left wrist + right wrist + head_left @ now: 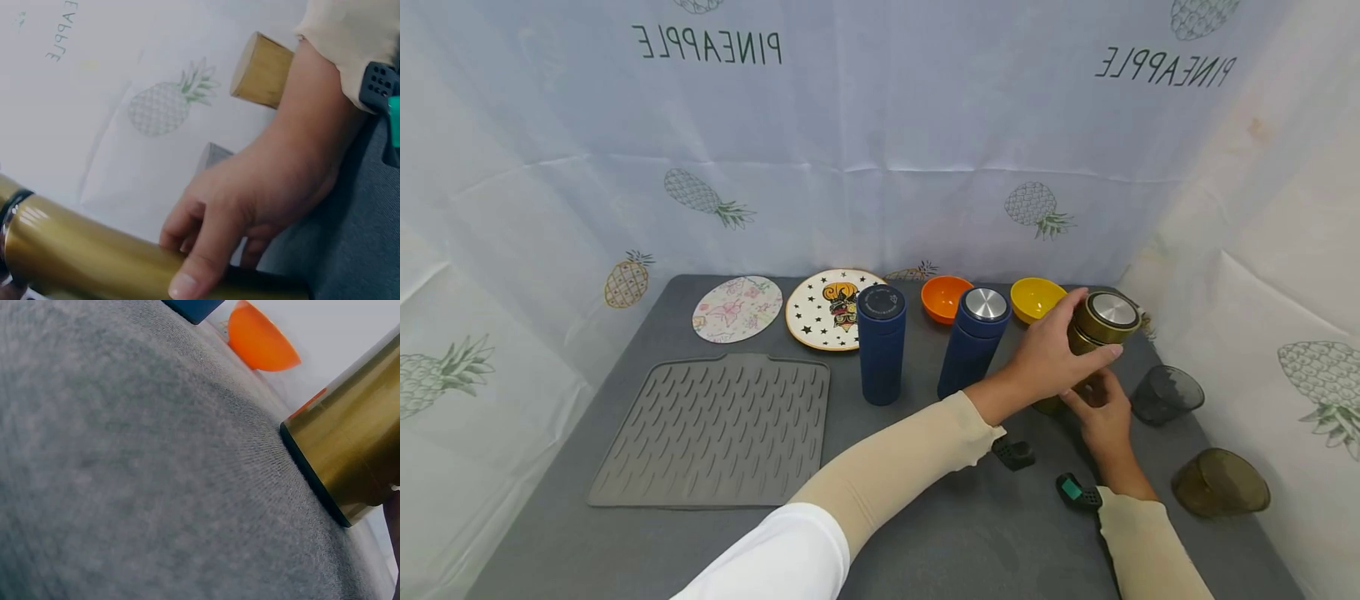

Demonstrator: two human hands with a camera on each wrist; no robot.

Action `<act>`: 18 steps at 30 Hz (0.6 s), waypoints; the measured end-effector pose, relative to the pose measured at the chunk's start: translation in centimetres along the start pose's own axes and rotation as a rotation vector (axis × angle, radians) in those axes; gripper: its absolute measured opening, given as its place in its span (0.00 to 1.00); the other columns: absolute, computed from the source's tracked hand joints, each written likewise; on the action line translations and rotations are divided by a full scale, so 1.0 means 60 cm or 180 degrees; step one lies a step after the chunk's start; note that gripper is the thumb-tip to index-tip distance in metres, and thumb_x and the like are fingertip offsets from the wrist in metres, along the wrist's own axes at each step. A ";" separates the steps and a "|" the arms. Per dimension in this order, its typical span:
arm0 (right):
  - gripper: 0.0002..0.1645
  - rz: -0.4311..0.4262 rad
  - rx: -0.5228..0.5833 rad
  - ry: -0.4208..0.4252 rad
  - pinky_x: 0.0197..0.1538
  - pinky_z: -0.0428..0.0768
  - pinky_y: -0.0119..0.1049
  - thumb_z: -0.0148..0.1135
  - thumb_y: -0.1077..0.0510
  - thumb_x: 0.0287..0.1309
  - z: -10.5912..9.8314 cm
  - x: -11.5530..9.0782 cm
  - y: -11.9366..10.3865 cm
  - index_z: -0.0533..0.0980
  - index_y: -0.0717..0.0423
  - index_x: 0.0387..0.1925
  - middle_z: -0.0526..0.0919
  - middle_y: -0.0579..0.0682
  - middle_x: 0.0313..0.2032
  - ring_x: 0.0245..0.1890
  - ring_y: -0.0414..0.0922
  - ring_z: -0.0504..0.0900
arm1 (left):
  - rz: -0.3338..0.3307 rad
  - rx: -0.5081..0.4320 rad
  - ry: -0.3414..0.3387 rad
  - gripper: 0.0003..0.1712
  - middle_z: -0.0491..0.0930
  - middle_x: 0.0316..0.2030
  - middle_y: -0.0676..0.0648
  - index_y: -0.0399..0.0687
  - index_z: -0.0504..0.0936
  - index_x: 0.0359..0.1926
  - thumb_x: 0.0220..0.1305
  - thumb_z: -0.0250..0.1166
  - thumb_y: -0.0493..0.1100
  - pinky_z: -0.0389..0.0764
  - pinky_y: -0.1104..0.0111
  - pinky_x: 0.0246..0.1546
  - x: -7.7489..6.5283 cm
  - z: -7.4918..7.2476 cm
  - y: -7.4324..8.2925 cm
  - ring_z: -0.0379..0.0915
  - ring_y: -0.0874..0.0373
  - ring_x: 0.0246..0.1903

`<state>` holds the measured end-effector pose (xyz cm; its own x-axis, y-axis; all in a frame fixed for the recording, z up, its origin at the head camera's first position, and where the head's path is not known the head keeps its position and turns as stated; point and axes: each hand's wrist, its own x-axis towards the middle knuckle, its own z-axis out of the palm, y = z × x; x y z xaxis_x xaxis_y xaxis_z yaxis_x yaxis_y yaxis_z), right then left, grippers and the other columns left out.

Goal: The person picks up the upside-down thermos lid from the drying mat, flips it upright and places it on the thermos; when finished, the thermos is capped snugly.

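A gold thermos flask point(1080, 340) with a silver-topped lid point(1114, 309) stands on the right part of the table. My left hand point(1055, 350) grips it at the lid, thumb on the near side and fingers round the far side. Lower down, my right hand point(1105, 417) holds the body, its thumb and fingers curled round the gold wall point(94, 244). A dark ring point(14, 206) shows between lid and body in the left wrist view. From the right wrist, the flask's dark base edge point(312, 478) appears against the table.
Two navy flasks point(882, 350) point(976, 337) stand left of the gold one. Behind are an orange bowl point(943, 298), a yellow bowl point(1036, 298) and two plates point(737, 310) point(808, 312). A grey drying mat point(715, 433) lies left; two tinted cups point(1165, 396) point(1217, 483) lie right.
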<state>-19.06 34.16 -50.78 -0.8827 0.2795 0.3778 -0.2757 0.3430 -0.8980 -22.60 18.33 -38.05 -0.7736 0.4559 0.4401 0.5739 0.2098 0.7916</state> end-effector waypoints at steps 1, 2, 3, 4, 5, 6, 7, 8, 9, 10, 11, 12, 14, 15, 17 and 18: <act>0.34 -0.0019 0.0016 -0.0011 0.52 0.72 0.27 0.67 0.72 0.54 0.001 -0.001 -0.006 0.69 0.61 0.63 0.76 0.37 0.47 0.47 0.36 0.75 | -0.0081 0.0058 0.0008 0.47 0.65 0.65 0.58 0.55 0.54 0.75 0.61 0.68 0.55 0.68 0.79 0.52 0.003 0.001 0.004 0.65 0.70 0.57; 0.34 -0.0058 0.0054 -0.0031 0.51 0.72 0.28 0.66 0.73 0.54 0.003 -0.002 -0.013 0.69 0.62 0.63 0.76 0.36 0.47 0.47 0.36 0.76 | -0.0164 0.0110 0.0014 0.48 0.65 0.65 0.59 0.56 0.54 0.75 0.59 0.69 0.57 0.68 0.79 0.51 0.006 0.002 0.007 0.65 0.71 0.57; 0.34 -0.0086 0.0068 -0.0042 0.51 0.73 0.28 0.66 0.74 0.54 0.004 -0.004 -0.022 0.69 0.63 0.63 0.76 0.36 0.47 0.46 0.36 0.76 | -0.0246 0.0171 0.0017 0.49 0.64 0.65 0.60 0.58 0.54 0.75 0.58 0.70 0.58 0.68 0.79 0.51 0.009 0.004 0.011 0.65 0.71 0.57; 0.33 -0.0121 0.0074 -0.0051 0.50 0.73 0.29 0.65 0.75 0.54 0.006 -0.005 -0.030 0.69 0.65 0.62 0.76 0.35 0.46 0.46 0.37 0.76 | -0.0315 0.0202 0.0014 0.50 0.64 0.65 0.60 0.59 0.54 0.75 0.57 0.70 0.59 0.68 0.79 0.52 0.012 0.006 0.014 0.64 0.71 0.57; 0.33 -0.0144 0.0076 -0.0065 0.50 0.73 0.30 0.65 0.75 0.54 0.007 -0.007 -0.038 0.69 0.66 0.62 0.75 0.34 0.46 0.45 0.37 0.76 | -0.0374 0.0221 0.0007 0.51 0.64 0.65 0.61 0.60 0.54 0.75 0.56 0.71 0.60 0.69 0.78 0.52 0.015 0.008 0.016 0.64 0.71 0.58; 0.33 -0.0157 0.0075 -0.0083 0.50 0.73 0.31 0.65 0.75 0.54 0.008 -0.008 -0.047 0.68 0.68 0.62 0.75 0.34 0.47 0.45 0.37 0.76 | -0.0424 0.0237 -0.0003 0.52 0.64 0.64 0.61 0.61 0.54 0.74 0.55 0.71 0.60 0.69 0.78 0.52 0.019 0.009 0.017 0.64 0.71 0.58; 0.32 -0.0164 0.0047 -0.0094 0.51 0.73 0.31 0.64 0.75 0.54 0.009 -0.010 -0.055 0.68 0.68 0.62 0.75 0.34 0.47 0.46 0.37 0.76 | -0.0455 0.0245 -0.0017 0.52 0.64 0.64 0.62 0.61 0.54 0.74 0.54 0.72 0.61 0.69 0.78 0.52 0.022 0.011 0.017 0.64 0.72 0.57; 0.33 -0.0180 0.0014 -0.0091 0.51 0.73 0.32 0.65 0.74 0.55 0.009 -0.011 -0.057 0.68 0.67 0.62 0.75 0.33 0.47 0.46 0.36 0.76 | -0.0489 0.0251 -0.0029 0.53 0.64 0.64 0.62 0.62 0.54 0.74 0.53 0.72 0.62 0.69 0.78 0.52 0.024 0.013 0.017 0.64 0.72 0.57; 0.33 -0.0172 -0.0012 -0.0087 0.51 0.73 0.32 0.65 0.74 0.55 0.010 -0.012 -0.058 0.68 0.67 0.63 0.75 0.33 0.47 0.46 0.35 0.75 | -0.0520 0.0249 -0.0035 0.53 0.64 0.63 0.62 0.62 0.54 0.74 0.52 0.72 0.62 0.69 0.77 0.51 0.027 0.014 0.016 0.64 0.72 0.57; 0.33 -0.0166 -0.0034 -0.0090 0.52 0.73 0.33 0.65 0.73 0.55 0.010 -0.012 -0.059 0.68 0.67 0.63 0.74 0.33 0.47 0.46 0.34 0.75 | -0.0529 0.0207 -0.0032 0.53 0.65 0.63 0.62 0.62 0.55 0.74 0.52 0.73 0.62 0.70 0.78 0.51 0.028 0.015 0.015 0.65 0.72 0.56; 0.33 -0.0148 -0.0051 -0.0093 0.52 0.73 0.33 0.65 0.73 0.56 0.010 -0.013 -0.059 0.68 0.67 0.63 0.74 0.33 0.47 0.47 0.34 0.75 | -0.0529 0.0187 -0.0014 0.52 0.66 0.62 0.62 0.62 0.55 0.74 0.53 0.73 0.61 0.70 0.78 0.50 0.029 0.015 0.012 0.66 0.71 0.56; 0.33 -0.0128 -0.0081 -0.0094 0.53 0.73 0.33 0.66 0.72 0.56 0.010 -0.013 -0.059 0.68 0.66 0.63 0.74 0.32 0.47 0.47 0.33 0.75 | -0.0526 0.0178 0.0017 0.52 0.66 0.62 0.62 0.62 0.55 0.74 0.53 0.73 0.61 0.70 0.78 0.50 0.029 0.015 0.010 0.66 0.71 0.55; 0.33 -0.0107 -0.0108 -0.0083 0.53 0.74 0.32 0.66 0.71 0.55 0.009 -0.013 -0.059 0.68 0.65 0.63 0.74 0.33 0.47 0.47 0.31 0.75 | -0.0492 0.0143 0.0099 0.51 0.67 0.61 0.61 0.62 0.56 0.73 0.53 0.73 0.60 0.70 0.79 0.48 0.028 0.014 0.005 0.66 0.72 0.54; 0.32 -0.0095 -0.0088 -0.0074 0.53 0.74 0.31 0.67 0.72 0.55 0.009 -0.013 -0.060 0.69 0.66 0.62 0.75 0.33 0.47 0.47 0.31 0.75 | -0.0458 0.0124 0.0142 0.50 0.68 0.61 0.61 0.61 0.57 0.73 0.54 0.73 0.59 0.70 0.80 0.48 0.027 0.013 0.002 0.66 0.72 0.53; 0.32 -0.0080 -0.0068 -0.0038 0.52 0.74 0.30 0.67 0.72 0.54 0.008 -0.013 -0.061 0.69 0.66 0.61 0.75 0.33 0.46 0.47 0.31 0.75 | -0.0362 0.0127 0.0230 0.49 0.67 0.60 0.60 0.59 0.58 0.72 0.54 0.73 0.58 0.69 0.81 0.47 0.024 0.011 -0.002 0.66 0.72 0.51; 0.32 -0.0077 -0.0064 -0.0024 0.51 0.74 0.29 0.67 0.72 0.54 0.007 -0.012 -0.061 0.70 0.65 0.61 0.75 0.33 0.46 0.47 0.31 0.75 | -0.0309 0.0123 0.0273 0.48 0.67 0.60 0.59 0.58 0.59 0.72 0.55 0.72 0.58 0.69 0.82 0.46 0.022 0.010 -0.003 0.66 0.72 0.51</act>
<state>-17.57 32.34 -47.85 -0.8788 0.2641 0.3975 -0.2894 0.3675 -0.8839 -23.59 19.41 -37.87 -0.8453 0.3565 0.3980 0.5037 0.2832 0.8161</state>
